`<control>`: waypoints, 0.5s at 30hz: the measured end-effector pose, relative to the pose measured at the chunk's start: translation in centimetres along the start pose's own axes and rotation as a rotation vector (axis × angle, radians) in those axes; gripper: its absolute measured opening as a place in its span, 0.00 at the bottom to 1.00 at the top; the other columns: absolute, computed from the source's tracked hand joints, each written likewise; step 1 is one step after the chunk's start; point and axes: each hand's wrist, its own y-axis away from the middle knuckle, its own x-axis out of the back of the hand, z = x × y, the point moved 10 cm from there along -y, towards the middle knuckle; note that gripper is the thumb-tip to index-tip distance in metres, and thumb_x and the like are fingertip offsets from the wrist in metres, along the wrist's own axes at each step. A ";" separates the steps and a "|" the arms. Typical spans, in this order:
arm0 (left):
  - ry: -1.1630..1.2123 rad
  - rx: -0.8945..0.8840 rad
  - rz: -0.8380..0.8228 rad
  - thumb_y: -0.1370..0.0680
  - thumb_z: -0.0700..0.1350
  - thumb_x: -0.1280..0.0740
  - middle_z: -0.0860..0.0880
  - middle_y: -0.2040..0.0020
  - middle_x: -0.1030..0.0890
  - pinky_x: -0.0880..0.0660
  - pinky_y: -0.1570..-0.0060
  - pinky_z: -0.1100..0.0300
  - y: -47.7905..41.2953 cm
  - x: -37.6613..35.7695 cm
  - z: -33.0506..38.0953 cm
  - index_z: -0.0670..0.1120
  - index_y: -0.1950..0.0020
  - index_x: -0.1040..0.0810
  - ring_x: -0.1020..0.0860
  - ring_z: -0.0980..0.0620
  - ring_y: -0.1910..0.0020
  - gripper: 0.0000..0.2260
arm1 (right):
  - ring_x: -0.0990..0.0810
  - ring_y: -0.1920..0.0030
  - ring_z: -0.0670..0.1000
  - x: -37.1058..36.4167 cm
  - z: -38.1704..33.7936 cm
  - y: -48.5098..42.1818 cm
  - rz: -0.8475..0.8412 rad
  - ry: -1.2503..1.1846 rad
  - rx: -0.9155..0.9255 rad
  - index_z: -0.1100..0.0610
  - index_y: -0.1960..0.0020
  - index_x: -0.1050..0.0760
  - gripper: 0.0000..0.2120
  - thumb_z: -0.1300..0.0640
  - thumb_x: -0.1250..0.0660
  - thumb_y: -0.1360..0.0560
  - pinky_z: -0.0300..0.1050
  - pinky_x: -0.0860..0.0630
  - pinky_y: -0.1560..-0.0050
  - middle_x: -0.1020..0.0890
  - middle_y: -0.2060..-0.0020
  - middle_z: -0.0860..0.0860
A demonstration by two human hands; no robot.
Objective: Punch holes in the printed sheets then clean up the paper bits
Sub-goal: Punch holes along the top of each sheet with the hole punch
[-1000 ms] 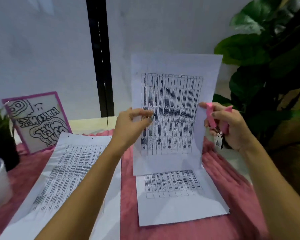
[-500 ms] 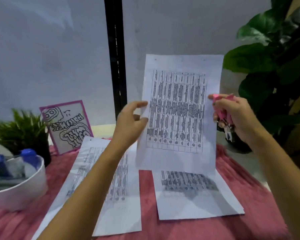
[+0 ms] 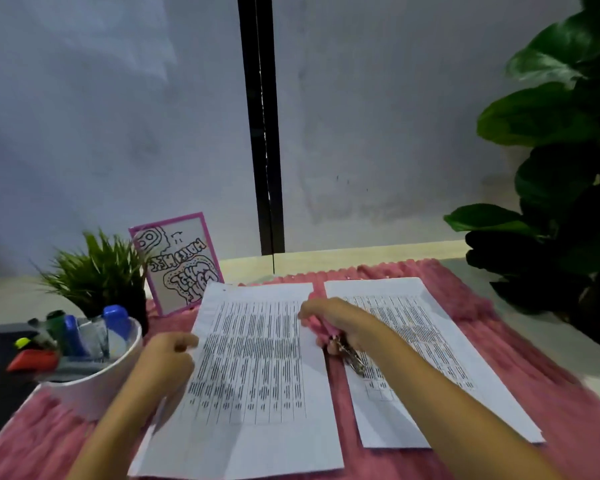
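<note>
Punched sheet now laid down on the left pile; both hands low over the table.

The left hand (image 3: 167, 358) pinches the left edge of the white printed sheet (image 3: 253, 368), which a moment ago was held upright and now lies flat on the fuzzy pink mat (image 3: 471, 306). The right hand (image 3: 340, 323) is clenched around a small pink-handled metal hole punch (image 3: 347, 353), between that sheet and the unpunched-looking printed pile (image 3: 430, 358) to the right. That pile is likely next. No paper bits are discernible.

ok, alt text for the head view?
Left hand lays a printed white sheet on a pink fuzzy cloth; right hand grips a pink hole punch beside a second printed sheet.
</note>
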 end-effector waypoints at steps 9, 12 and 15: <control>-0.169 -0.089 0.150 0.31 0.29 0.38 0.40 0.58 0.19 0.31 0.60 0.54 0.1 -0.9 -0.2 0.40 0.58 0.23 0.22 0.40 0.56 0.08 | 0.23 0.69 0.50 -0.6 -0.4 -0.2 0.090 0.086 -0.032 0.60 0.45 0.28 0.20 0.51 0.28 0.31 0.38 0.31 0.76 0.27 0.62 0.53; -0.229 -0.101 0.173 0.31 0.29 0.38 0.44 0.66 0.24 0.35 0.65 0.55 0.3 -1.0 -0.2 0.39 0.61 0.26 0.27 0.41 0.62 0.06 | 0.22 0.69 0.50 -0.3 -0.5 0.0 0.155 0.141 -0.028 0.53 0.45 0.28 0.17 0.50 0.28 0.30 0.37 0.29 0.74 0.25 0.56 0.54; -0.247 -0.085 0.188 0.27 0.32 0.39 0.41 0.56 0.19 0.32 0.61 0.55 0.0 -1.2 -0.4 0.40 0.52 0.24 0.24 0.40 0.56 0.08 | 0.23 0.70 0.50 -0.4 -0.6 0.2 0.183 0.131 0.005 0.51 0.32 0.29 0.27 0.50 0.29 0.30 0.38 0.29 0.72 0.22 0.51 0.54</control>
